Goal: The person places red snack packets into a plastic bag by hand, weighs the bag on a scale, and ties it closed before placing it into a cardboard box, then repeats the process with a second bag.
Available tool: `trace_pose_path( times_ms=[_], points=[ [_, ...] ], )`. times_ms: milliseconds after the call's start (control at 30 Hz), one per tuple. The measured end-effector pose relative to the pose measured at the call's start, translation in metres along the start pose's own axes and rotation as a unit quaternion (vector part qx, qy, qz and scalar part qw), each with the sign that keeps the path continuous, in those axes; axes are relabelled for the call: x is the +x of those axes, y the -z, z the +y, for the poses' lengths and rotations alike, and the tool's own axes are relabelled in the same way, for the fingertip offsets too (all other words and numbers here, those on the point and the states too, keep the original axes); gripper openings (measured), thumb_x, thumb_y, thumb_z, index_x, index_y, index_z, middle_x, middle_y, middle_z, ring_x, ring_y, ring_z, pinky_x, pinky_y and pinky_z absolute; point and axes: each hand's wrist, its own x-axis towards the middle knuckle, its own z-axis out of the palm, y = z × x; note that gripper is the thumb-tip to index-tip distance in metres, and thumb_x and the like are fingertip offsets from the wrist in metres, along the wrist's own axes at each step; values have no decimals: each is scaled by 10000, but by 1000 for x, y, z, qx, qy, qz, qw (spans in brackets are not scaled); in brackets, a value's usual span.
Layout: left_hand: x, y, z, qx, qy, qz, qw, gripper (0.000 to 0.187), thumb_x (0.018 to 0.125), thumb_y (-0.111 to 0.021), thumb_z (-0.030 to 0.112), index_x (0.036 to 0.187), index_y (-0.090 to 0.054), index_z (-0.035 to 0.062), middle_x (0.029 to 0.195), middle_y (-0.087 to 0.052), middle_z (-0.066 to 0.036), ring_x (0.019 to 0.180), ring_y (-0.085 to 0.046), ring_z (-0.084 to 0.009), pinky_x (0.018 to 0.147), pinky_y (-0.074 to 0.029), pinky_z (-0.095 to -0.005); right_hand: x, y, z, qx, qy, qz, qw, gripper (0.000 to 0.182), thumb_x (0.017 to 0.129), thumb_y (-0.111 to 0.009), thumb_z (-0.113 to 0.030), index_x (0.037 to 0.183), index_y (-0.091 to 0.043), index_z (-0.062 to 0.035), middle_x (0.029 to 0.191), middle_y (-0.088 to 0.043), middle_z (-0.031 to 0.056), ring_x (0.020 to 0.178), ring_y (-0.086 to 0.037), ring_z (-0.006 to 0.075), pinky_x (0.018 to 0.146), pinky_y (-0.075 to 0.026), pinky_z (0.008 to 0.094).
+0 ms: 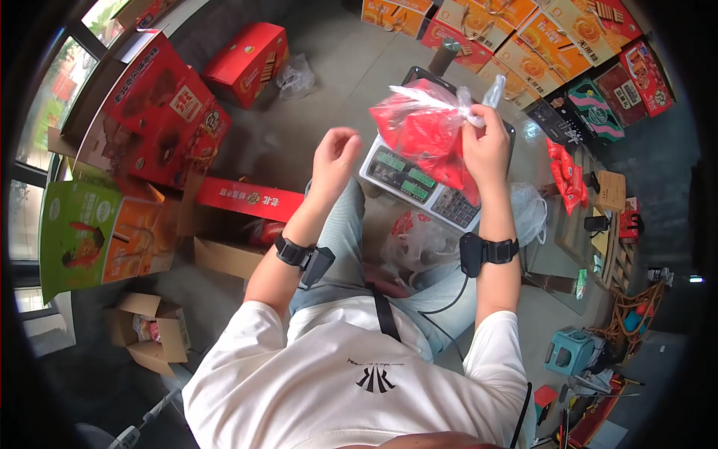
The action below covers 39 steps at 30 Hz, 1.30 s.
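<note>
My right hand point(485, 144) is closed on the gathered, knotted neck of a clear plastic bag point(432, 133) with red packets inside. The bag overlaps the plate of a digital scale point(415, 176), whose lit displays and keypad face me. To the left of the scale, my left hand point(336, 154) is raised with its fingers curled in and nothing showing in them. Another clear plastic bag point(419, 238) with some red in it lies below the scale, between my legs.
An open carton point(232, 254) with a red flap stands left of my legs. Big red boxes point(247, 63) and a green-orange box point(82, 236) are further left. Orange gift boxes point(531, 56) are stacked at the back right. Red packets point(567, 176) lie on the right by a wooden pallet point(613, 258).
</note>
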Motion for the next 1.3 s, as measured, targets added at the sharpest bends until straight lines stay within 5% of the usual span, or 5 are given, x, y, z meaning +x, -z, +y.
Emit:
trace_pose_path(
  times_ms=[200,567,733,900,1300],
  points=[
    [-21,-6,96,375,-262,-37,888,399,752,-728,278,982,-539,12,878,-610,-97,823,-586,-240,797,-411,-352,-23,-28,-83,121,-17,-117,986,198,739,-606,-30,929,-551,-23,853,-595,144,756,-606,317,646,-480,362],
    [-69,114,94,442,-169,-52,880,134,767,-654,49,867,-571,17,778,-549,-103,738,-543,-259,639,-424,-309,-67,-99,-139,319,-78,-384,863,564,747,-700,-137,1231,-422,-57,927,-586,116,756,-578,184,703,-466,309],
    [-96,186,62,286,-69,151,944,65,835,-573,37,891,-566,5,756,-557,-48,725,-537,-111,639,-441,-254,-71,-101,-143,422,-134,-427,789,839,732,-746,-90,1390,-227,-38,589,-395,-56,558,-371,34,588,-345,182],
    [-128,251,26,-4,-21,206,978,115,920,-554,175,889,-548,64,806,-583,-2,742,-534,-70,707,-428,-226,-93,-126,-144,421,-131,-429,788,493,778,-680,-71,1217,-464,-8,667,-510,-14,621,-462,61,609,-395,206],
    [-189,239,-134,-440,236,347,794,576,925,-275,545,1261,-466,117,1249,-530,-102,1160,-492,-291,1022,-335,-464,-173,-221,-227,368,-88,-566,733,176,841,-578,-157,931,-576,-5,785,-599,76,721,-544,114,652,-440,270]
  ],
)
